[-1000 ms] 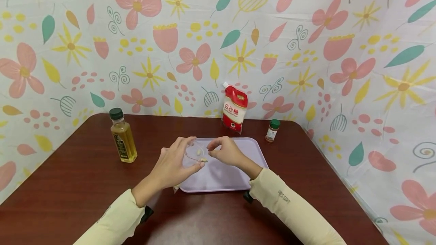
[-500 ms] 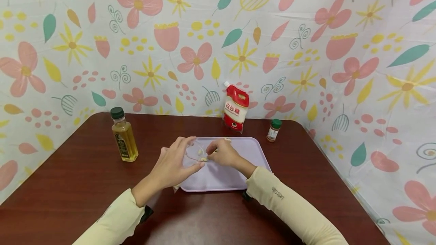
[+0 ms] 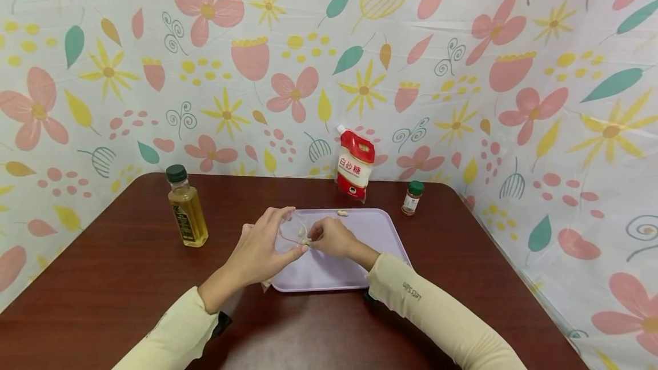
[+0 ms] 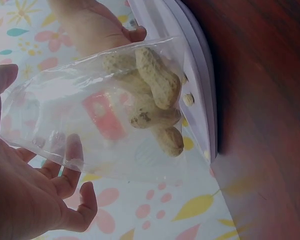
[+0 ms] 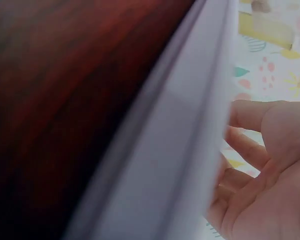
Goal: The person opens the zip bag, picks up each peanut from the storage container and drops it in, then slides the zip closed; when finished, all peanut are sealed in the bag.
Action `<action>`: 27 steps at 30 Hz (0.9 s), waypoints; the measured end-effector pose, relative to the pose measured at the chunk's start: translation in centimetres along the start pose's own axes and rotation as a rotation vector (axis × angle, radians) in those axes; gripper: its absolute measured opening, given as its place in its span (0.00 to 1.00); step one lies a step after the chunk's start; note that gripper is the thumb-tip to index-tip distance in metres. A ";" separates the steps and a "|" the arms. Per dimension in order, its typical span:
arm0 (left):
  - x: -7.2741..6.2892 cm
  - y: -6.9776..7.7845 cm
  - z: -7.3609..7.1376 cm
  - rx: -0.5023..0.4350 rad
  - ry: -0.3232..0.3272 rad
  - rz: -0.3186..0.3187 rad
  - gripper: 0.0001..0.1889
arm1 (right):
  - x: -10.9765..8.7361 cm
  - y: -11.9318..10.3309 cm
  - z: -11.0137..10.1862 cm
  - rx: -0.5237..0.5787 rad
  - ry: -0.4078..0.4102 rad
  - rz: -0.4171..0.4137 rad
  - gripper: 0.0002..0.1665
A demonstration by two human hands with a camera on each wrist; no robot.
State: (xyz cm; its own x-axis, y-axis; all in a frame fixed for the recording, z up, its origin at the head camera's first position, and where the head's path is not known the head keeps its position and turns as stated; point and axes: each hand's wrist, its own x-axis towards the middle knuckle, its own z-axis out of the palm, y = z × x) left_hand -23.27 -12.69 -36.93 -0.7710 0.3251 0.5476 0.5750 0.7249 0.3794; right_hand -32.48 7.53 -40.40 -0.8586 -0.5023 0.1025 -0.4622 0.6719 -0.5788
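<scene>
A clear plastic bag [image 4: 65,105] hangs from my left hand [image 3: 262,247], whose spread thumb and fingers hold it near its wide end. Several unshelled peanuts [image 4: 160,80] lie inside, gathered at the far end of the bag. Over the lilac tray [image 3: 349,270], my right hand [image 3: 334,237] bends its fingers down and pinches a peanut [image 3: 306,241] close to the left thumb; its fingertips are partly hidden. Another peanut [image 3: 342,213] rests near the tray's far rim. In the right wrist view the tray edge [image 5: 155,150] covers the right fingertips.
An oil bottle [image 3: 187,213] with a dark cap stands left of the tray on the brown table [image 3: 128,278]. Behind the tray are a red and white sugar pouch [image 3: 354,164] and, farther right, a small green-capped spice jar [image 3: 412,198]. A floral curtain [image 3: 293,33] backs the table.
My right hand has moved down and toward me, to the peanut by the left thumb. The peanut at the far rim has come into sight. My left hand stays in place.
</scene>
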 end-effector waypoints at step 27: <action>-0.1 -0.1 0.0 -0.002 -0.014 -0.006 0.38 | 0.5 -0.1 0.5 -0.123 -0.048 -0.052 0.05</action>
State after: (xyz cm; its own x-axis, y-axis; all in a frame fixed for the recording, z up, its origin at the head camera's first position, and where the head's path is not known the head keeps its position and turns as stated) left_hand -23.27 -12.81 -37.08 -0.7784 0.3290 0.5347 0.5706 0.7259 0.3840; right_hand -32.80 6.96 -40.71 -0.8226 -0.5616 0.0896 -0.5322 0.7046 -0.4694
